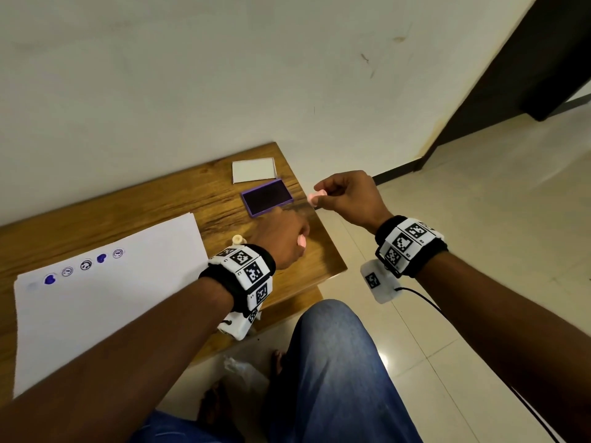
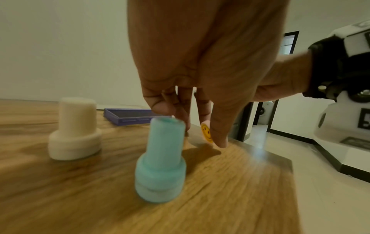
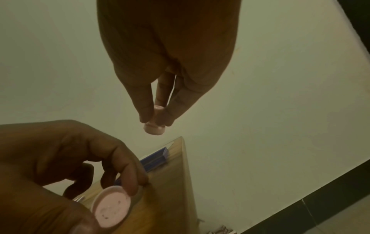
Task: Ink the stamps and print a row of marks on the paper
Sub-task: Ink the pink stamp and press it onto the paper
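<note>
Now right hand (image 1: pixel 347 197) fingers pinch pink stamp (image 3: pixel 155 125); left hand (image 1: pixel 283 239) grips cap (image 3: pixel 112 205).

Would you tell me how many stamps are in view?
3: a cream stamp and a teal stamp standing on the table, a pink stamp pinched in the right hand. The left hand holds a pink cap. Others may be hidden.

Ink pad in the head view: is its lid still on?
No, the ink pad lies open with its dark inking surface exposed, and the white lid lies apart on the table behind it.
</note>
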Tool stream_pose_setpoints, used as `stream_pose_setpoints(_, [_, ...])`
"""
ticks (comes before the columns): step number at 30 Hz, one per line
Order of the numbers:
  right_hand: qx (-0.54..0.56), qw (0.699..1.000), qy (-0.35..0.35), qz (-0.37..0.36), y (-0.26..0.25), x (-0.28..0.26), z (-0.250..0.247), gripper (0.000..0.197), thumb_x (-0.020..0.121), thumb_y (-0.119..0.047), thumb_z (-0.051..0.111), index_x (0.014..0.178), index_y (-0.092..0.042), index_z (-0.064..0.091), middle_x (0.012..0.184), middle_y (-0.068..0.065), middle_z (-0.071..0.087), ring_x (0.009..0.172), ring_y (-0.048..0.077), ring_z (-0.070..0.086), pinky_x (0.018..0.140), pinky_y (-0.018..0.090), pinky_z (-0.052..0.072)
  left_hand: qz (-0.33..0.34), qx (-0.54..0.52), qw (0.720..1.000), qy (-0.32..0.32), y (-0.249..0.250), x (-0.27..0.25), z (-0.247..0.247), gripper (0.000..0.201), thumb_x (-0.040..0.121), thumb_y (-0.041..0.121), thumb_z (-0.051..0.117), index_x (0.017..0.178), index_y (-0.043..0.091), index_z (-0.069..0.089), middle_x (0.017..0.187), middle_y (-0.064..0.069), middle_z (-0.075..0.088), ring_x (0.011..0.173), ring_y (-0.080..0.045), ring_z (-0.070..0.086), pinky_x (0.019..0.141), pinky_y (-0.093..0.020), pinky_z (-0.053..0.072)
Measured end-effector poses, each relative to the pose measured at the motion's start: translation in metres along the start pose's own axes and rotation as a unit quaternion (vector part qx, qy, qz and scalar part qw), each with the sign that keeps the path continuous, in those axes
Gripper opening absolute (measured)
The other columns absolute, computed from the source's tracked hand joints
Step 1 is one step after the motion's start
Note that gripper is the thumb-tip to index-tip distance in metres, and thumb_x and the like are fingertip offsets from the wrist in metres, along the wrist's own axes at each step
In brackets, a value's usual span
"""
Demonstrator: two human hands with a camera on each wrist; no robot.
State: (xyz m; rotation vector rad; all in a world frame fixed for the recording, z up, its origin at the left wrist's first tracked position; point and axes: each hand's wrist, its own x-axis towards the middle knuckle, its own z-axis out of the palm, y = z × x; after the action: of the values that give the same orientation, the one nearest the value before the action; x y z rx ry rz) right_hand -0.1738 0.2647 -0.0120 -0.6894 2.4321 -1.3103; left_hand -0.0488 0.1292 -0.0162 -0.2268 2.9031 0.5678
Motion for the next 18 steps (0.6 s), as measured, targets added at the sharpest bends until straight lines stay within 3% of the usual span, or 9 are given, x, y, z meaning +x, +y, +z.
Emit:
stream_pose_setpoints(8, [-0.007, 1.000, -0.003, 0.002, 0.001, -0.002, 0.004, 0.032, 0.077, -0.026, 0.084, 0.105, -0.012, 0.076, 0.092, -0.001, 0.076, 0.083, 0.009, 0.072, 0.080, 0.029, 0.061, -0.040, 0.012, 0.999, -0.006, 0.001, -0.002, 0.000, 0.029, 0.072, 0.033, 0.081, 0.096, 0.026, 0.067, 0.115, 0.000, 0.059, 0.107, -0.022, 0.052, 0.090, -0.041, 0.050])
stream_pose_setpoints(14, [-0.006, 1.000, -0.005, 0.001, -0.004, -0.002, 0.005, 0.031, 0.078, -0.026, 0.083, 0.104, -0.011, 0.076, 0.092, 0.001, 0.077, 0.082, 0.010, 0.073, 0.079, 0.028, 0.061, -0.044, 0.023, 0.999, -0.012, -0.001, -0.003, -0.003, 0.051, 0.071, 0.044, 0.080, 0.115, 0.027, 0.063, 0.122, -0.001, 0.057, 0.114, -0.024, 0.049, 0.091, -0.041, 0.049])
stream_pose_setpoints(18, [-0.016, 1.000, -0.014, -0.008, -0.011, 0.000, 0.002, 0.032, 0.076, -0.026, 0.084, 0.105, -0.014, 0.075, 0.091, -0.001, 0.076, 0.083, 0.008, 0.073, 0.079, 0.026, 0.061, -0.067, -0.045, 0.997, 0.011, -0.009, -0.007, -0.013, 0.049, 0.071, 0.051, 0.077, 0.112, 0.028, 0.063, 0.114, 0.002, 0.058, 0.108, -0.020, 0.052, 0.087, -0.040, 0.051])
